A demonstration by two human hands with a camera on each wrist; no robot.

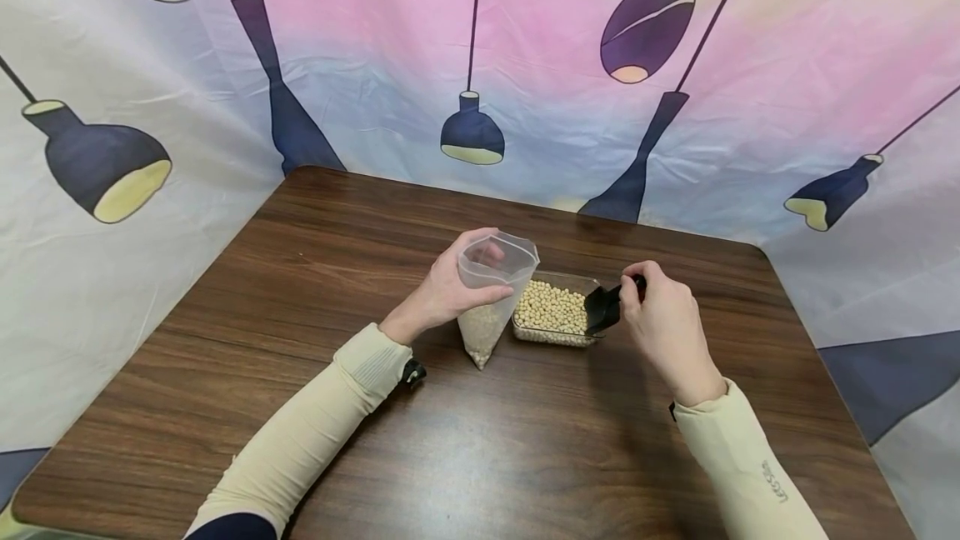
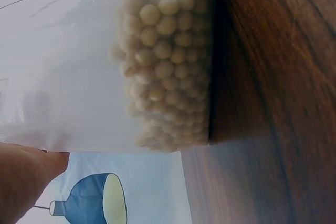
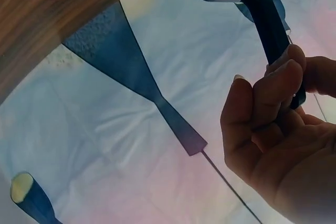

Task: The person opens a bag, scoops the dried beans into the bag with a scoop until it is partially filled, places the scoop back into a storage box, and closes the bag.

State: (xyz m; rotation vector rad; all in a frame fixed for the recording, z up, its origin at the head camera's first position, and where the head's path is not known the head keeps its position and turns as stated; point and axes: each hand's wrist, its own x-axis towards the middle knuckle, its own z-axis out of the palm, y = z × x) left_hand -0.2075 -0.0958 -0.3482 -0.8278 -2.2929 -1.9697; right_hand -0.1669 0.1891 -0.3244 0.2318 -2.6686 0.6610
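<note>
Head view: the left hand (image 1: 450, 288) grips a clear plastic zip bag (image 1: 487, 325) near its mouth, thumb on the near side, fingers on the far side. The bag holds soybeans at its bottom. Just off its 3 o'clock side, a clear rectangular container (image 1: 551, 338) of soybeans (image 1: 553, 308) sits on the wooden table (image 1: 450, 440). The right hand (image 1: 663, 332) pinches the handle of a black scoop (image 1: 604, 308), whose head is at the container's 3 o'clock end; contact is unclear.

Left wrist view: soybeans pack the bag's bottom, with wood toward 3 o'clock and a printed lamp (image 2: 94, 202) at 7 o'clock.

Right wrist view: fingers at 4 o'clock curl round the handle's end; the scoop's head is at 1 o'clock.
</note>
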